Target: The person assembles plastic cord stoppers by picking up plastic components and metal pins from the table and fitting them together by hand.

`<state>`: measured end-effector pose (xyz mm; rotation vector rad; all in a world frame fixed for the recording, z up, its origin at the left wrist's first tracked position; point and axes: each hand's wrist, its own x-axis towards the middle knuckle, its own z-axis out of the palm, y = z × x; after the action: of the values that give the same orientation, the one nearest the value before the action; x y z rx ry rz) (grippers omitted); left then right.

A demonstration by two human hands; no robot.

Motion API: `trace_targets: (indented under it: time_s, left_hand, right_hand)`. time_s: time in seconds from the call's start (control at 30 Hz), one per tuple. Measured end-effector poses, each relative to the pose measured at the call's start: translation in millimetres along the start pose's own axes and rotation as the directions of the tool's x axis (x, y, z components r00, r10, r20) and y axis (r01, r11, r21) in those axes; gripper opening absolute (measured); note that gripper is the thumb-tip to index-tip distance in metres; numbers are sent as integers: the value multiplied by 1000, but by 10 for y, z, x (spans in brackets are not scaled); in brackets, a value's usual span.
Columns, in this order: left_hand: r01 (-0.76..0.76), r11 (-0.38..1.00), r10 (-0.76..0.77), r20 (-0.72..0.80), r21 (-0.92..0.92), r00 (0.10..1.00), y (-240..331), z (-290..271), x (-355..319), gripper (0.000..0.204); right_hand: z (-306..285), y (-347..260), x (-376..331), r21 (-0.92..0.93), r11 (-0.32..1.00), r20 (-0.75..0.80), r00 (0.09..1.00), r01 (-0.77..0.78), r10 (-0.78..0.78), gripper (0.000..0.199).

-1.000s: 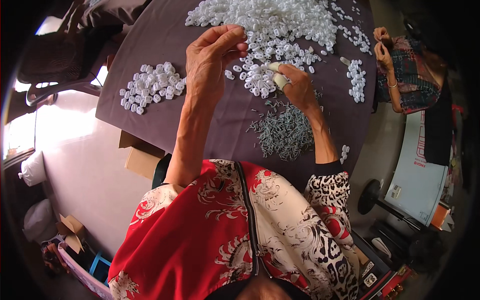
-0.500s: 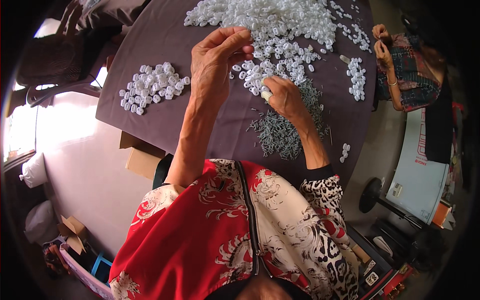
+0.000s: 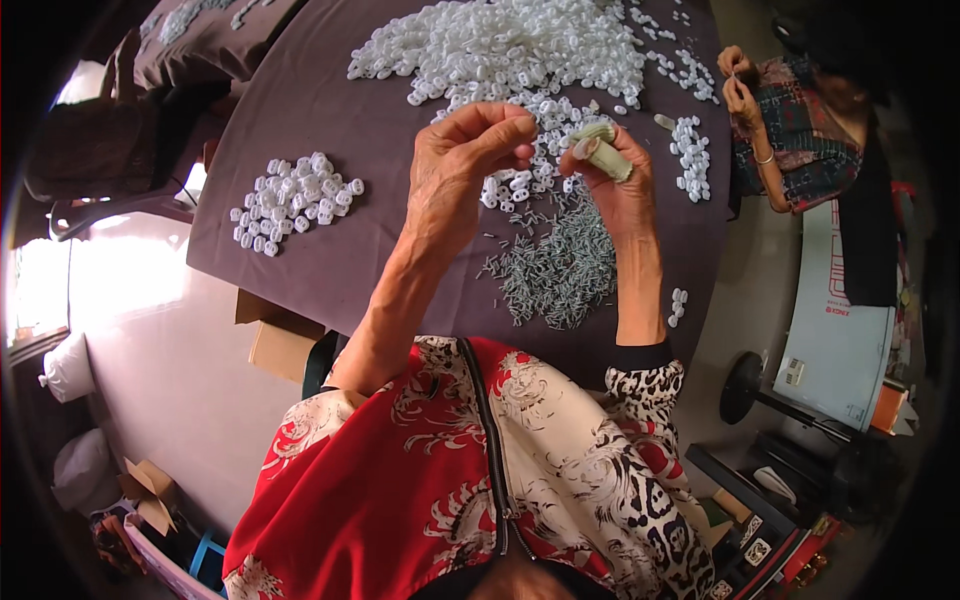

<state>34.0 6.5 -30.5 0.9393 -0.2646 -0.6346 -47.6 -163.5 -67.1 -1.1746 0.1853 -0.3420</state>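
My left hand (image 3: 455, 170) hovers over the table with thumb and forefinger pinched together; whatever they hold is hidden. Close to its right is my right hand (image 3: 625, 185), raised, its fingers curled inward and pale green covers (image 3: 606, 158) wrapped on some of them. I cannot make out what its fingertips hold. Below and behind both hands lie small white two-holed plastic pieces (image 3: 550, 115), spreading from a big heap (image 3: 500, 50). Under my right hand is a pile of small grey metal pins or screws (image 3: 560, 265).
A separate cluster of white pieces (image 3: 295, 200) sits on the left of the dark-covered table (image 3: 400, 120). Several more lie by the right edge (image 3: 690, 155), with a short row (image 3: 678, 307) nearer me. Across the right edge, a person's hands (image 3: 740, 85) work. A cardboard box (image 3: 285, 350) stands at lower left.
My right hand has lifted off the white pieces and turned up, showing its finger covers. My left hand, still pinched, is lower and further right. The whole view has shifted slightly.
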Motion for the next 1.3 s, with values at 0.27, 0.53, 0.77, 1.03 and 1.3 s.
trace_targets:
  time_s: [0.27, 0.53, 0.77, 1.03, 1.3]
  left_hand:
    - [8, 1000, -10, 160, 16, 987, 67, 457, -40, 13]
    - [-38, 999, 38, 159, 0, 987, 83, 576, -77, 14]
    - [-90, 996, 88, 107, 8, 990, 122, 519, -107, 15]
    - [-113, 986, 95, 144, 121, 985, 196, 492, -120, 15]
    - [-15, 991, 36, 152, -135, 988, 91, 396, -45, 17]
  right_hand:
    - [204, -602, -106, -27, 975, 18, 975, 223, -222, 25]
    - [316, -888, -165, -272, 915, 7, 951, 298, -308, 27]
    - [402, -996, -201, -393, 873, 96, 957, 290, -275, 29]
    - [466, -1072, -160, -465, 858, 169, 973, 219, -157, 28]
    - [404, -943, -174, -460, 848, 124, 965, 263, -232, 23]
